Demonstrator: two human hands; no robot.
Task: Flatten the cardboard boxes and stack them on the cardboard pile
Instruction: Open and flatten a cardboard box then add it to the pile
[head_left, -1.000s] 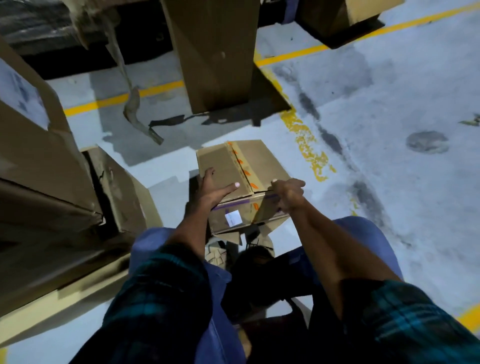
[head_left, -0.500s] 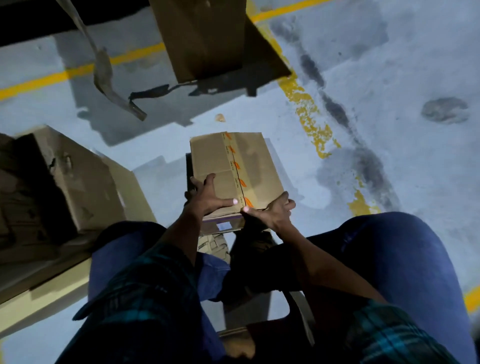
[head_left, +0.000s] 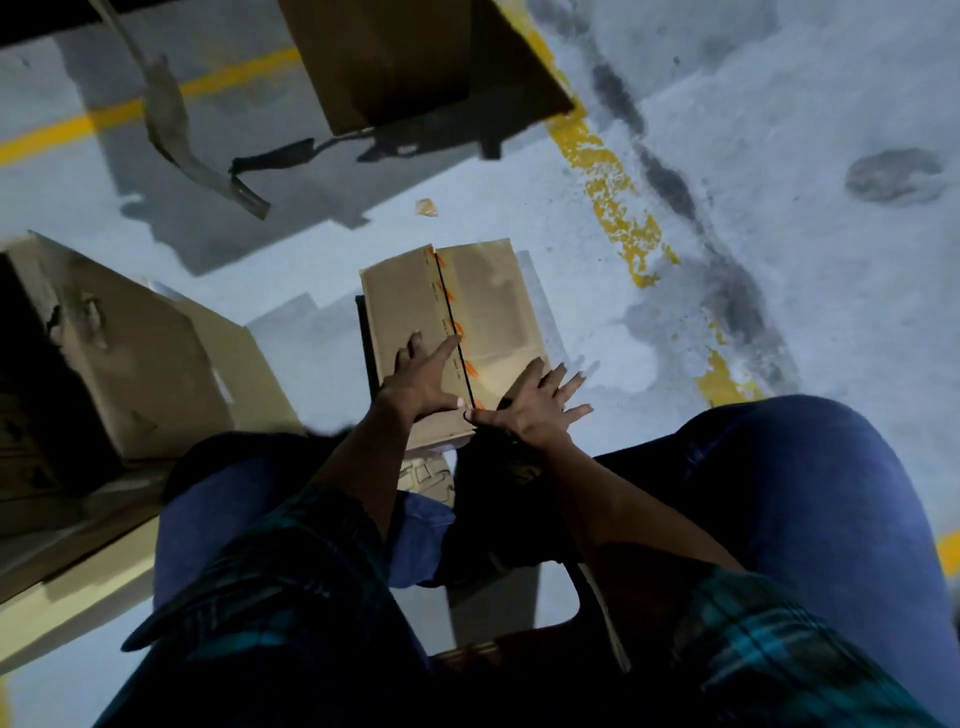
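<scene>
I look down past two knees in blue jeans (head_left: 810, 499) and plaid sleeves (head_left: 270, 582) to a small cardboard box (head_left: 488, 306) on the floor between the feet. My left hand (head_left: 423, 382) lies flat on the left top flap, fingers straight and spread, grasping nothing. My right hand (head_left: 537, 410) lies flat at the near right corner, fingers splayed, some reaching past the box's edge. The thumbs nearly meet at the dark centre seam, which runs along a strip of tape with orange marks (head_left: 457, 332).

I judge the flaps are parting. The risk: if tape holds at the far end, pressing down may buckle or tear the flaps instead of folding the box flat. The right hand, half off the edge, could slip, and the box could slide on the smooth floor.

The floor (head_left: 779, 130) is pale painted concrete, stained dark, with worn yellow lines (head_left: 613, 192). To the left sits a battered cardboard heap (head_left: 130, 358), possibly the pile. Farther off stands a larger box (head_left: 410, 57), a loose tape strip (head_left: 182, 135) beside it.
</scene>
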